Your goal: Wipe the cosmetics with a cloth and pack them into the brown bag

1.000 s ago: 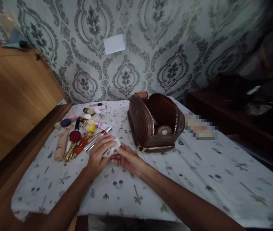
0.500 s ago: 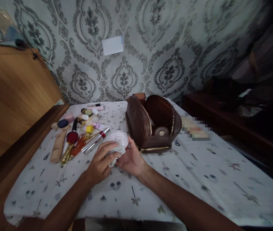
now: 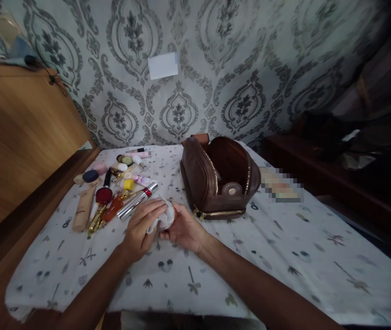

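Observation:
Near the middle of the cloth-covered table (image 3: pixel 216 275), my left hand (image 3: pixel 142 229) presses a crumpled white cloth (image 3: pixel 159 211) against a round, pale container (image 3: pixel 168 219). My right hand (image 3: pixel 187 229) grips that container from its right side, with fingers curled beneath it. A silver tube with a red band (image 3: pixel 136 201) lies just beyond my left hand. To the right of my hands stands a brown leather bag (image 3: pixel 204 183), its top unzipped and gaping.
Cosmetics lie in a group at the left, among them a beige tube (image 3: pixel 82 211), a dark red round item (image 3: pixel 103 195) and a yellow-capped item (image 3: pixel 128 184). A wooden panel (image 3: pixel 26 137) borders the left; a pixelated patch (image 3: pixel 281 185) lies right of the bag.
The round container has moved slightly down and left and is tilted, with the white cloth now over more of its face. My left hand has shifted a little to the left.

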Motion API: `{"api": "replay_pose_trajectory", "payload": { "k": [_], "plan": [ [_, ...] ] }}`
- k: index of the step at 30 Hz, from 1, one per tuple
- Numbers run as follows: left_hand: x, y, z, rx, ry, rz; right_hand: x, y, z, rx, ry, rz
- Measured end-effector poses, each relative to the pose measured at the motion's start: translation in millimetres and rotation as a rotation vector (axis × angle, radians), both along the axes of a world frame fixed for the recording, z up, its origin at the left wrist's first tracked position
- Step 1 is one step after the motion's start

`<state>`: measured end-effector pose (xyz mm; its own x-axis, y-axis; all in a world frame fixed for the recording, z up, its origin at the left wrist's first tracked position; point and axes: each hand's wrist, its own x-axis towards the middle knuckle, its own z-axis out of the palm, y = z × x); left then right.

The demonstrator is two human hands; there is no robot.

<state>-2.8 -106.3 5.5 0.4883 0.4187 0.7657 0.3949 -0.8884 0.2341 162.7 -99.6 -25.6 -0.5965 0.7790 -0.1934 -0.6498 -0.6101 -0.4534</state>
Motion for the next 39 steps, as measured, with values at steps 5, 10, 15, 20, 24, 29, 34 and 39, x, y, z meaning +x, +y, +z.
{"api": "replay_pose_trajectory", "payload": {
  "k": [5, 10, 15, 20, 24, 29, 34, 39],
  "plan": [
    [-6, 7, -4.4, -0.111, -0.08, 0.151, -2, -2, 0.7, 0.063, 0.015, -0.057],
    [-9, 13, -10.1, -0.338, -0.096, 0.184, 1, 2, 2.0, 0.039, 0.115, -0.197],
    [-10, 17, -18.0, -0.461, -0.114, 0.194, 2, 1, 4.0, 0.14, 0.058, -0.231],
    [-10, 17, -20.1, -0.561, -0.244, 0.203, -2, -5, 11.4, 0.27, -0.039, -0.282],
    [-11, 17, -14.6, -0.732, -0.327, 0.217, -1, -3, 17.0, 0.382, -0.217, -0.413],
    [-21, 23, -9.9, -0.815, -0.334, 0.224, 5, -3, 27.7, 0.519, -0.408, -0.381],
    [-24, 25, -8.8, -0.818, -0.423, 0.349, 20, -11, 49.3, 0.563, -0.472, -0.243],
    [-20, 23, -11.3, -0.942, -0.43, 0.397, 56, -22, 81.0, 0.648, -0.442, -0.349]
  ]
}}
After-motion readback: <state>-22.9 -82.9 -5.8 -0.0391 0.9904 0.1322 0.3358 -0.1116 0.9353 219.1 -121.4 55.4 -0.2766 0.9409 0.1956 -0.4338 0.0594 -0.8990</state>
